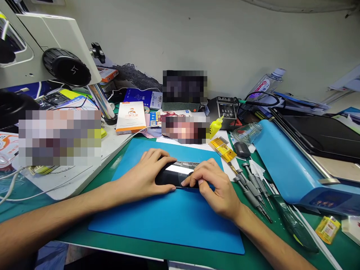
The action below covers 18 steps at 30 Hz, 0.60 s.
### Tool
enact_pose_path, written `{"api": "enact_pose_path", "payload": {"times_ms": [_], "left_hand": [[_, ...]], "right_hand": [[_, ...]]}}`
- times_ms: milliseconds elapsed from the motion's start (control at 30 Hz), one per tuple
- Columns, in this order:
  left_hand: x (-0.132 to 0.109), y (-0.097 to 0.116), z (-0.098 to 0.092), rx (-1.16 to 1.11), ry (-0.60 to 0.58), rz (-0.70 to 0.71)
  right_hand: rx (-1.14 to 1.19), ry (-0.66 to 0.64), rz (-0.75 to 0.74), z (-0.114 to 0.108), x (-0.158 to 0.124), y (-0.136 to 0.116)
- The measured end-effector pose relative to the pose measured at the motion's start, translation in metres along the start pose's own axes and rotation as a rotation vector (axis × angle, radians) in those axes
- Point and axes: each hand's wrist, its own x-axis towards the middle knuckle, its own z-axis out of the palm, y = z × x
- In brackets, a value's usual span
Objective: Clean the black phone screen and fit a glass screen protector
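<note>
A black, glossy smartphone (174, 175) lies crosswise on the blue work mat (168, 221), a bright band of light reflected in its surface. My left hand (150, 168) grips its left end, the thumb along the near edge and the fingers over the far edge. At the right end is my right hand (215, 183), fingers curled and tips pressed to the glass near the close edge. That hand covers the phone's right end, and whether anything small sits under its fingertips cannot be made out.
Right of the mat lie several grey screwdrivers (250, 191), a brush (232, 165) and a green-handled tool (294, 223). A blue machine (284, 168) stands beyond them. A microscope stand (53, 48) rises at left. Behind are a white-orange box (131, 117), a yellow bottle (216, 126) and a glass jar (247, 132).
</note>
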Motion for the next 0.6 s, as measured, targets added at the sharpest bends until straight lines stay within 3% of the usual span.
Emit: {"api": "enact_pose_path", "payload": {"times_ms": [167, 367, 467, 600], "left_hand": [[0.0, 0.0, 0.0, -0.004, -0.001, -0.004], [0.001, 0.001, 0.0, 0.0, -0.018, -0.022], [0.001, 0.001, 0.0, -0.003, -0.012, -0.021], [0.001, 0.001, 0.001, -0.011, -0.012, -0.026]], "right_hand": [[0.03, -0.044, -0.017, 0.001, 0.0, 0.0], [-0.061, 0.115, 0.199, -0.002, -0.001, 0.01], [-0.001, 0.121, 0.147, -0.005, -0.002, 0.009], [0.059, 0.028, 0.048, -0.004, -0.001, 0.003]]}}
